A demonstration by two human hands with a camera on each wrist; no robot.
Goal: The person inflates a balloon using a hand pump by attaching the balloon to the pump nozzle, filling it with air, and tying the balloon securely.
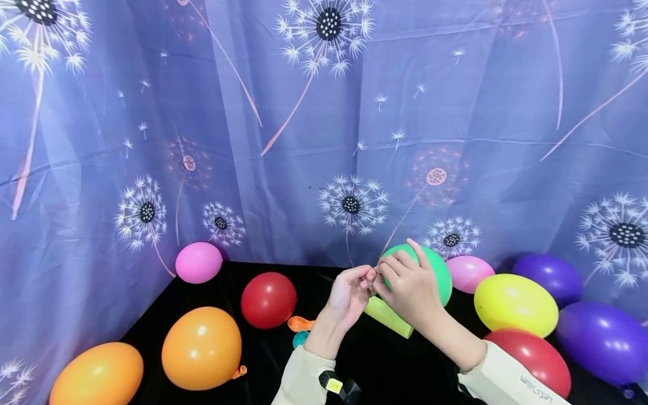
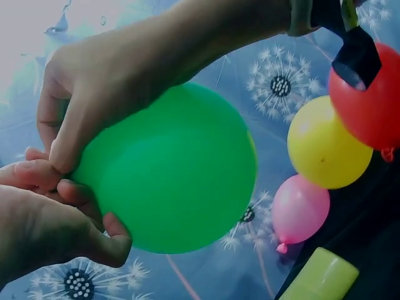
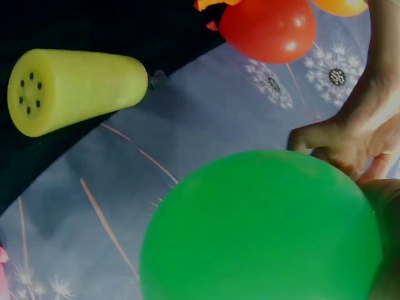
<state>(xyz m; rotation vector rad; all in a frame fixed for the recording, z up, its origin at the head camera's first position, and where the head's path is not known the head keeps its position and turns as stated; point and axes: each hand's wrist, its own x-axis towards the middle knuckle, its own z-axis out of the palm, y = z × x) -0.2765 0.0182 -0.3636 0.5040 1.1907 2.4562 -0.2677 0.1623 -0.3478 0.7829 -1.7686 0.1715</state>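
A blown-up green balloon (image 2: 169, 175) is held at its neck by both hands above the black table. My left hand (image 1: 349, 295) pinches at the neck end, its thumb (image 2: 115, 240) lying along the balloon's side in the left wrist view. Fingertips of my right hand (image 1: 411, 284) meet the left fingers at the same spot, gripping the neck with the index finger raised. The neck itself is hidden between the fingers. Below the hands lies a yellow-green balloon pump (image 1: 388, 316), with small holes in its wide end in the right wrist view.
To the left lie orange balloons (image 1: 201, 349), a red balloon (image 1: 269, 300) and a pink balloon (image 1: 198, 262). On the right are yellow (image 1: 516, 305), purple (image 1: 602, 343), red and pink balloons. Uninflated orange (image 1: 300, 324) and teal (image 1: 300, 339) balloons lie by the left wrist. A patterned curtain (image 1: 304, 169) hangs behind.
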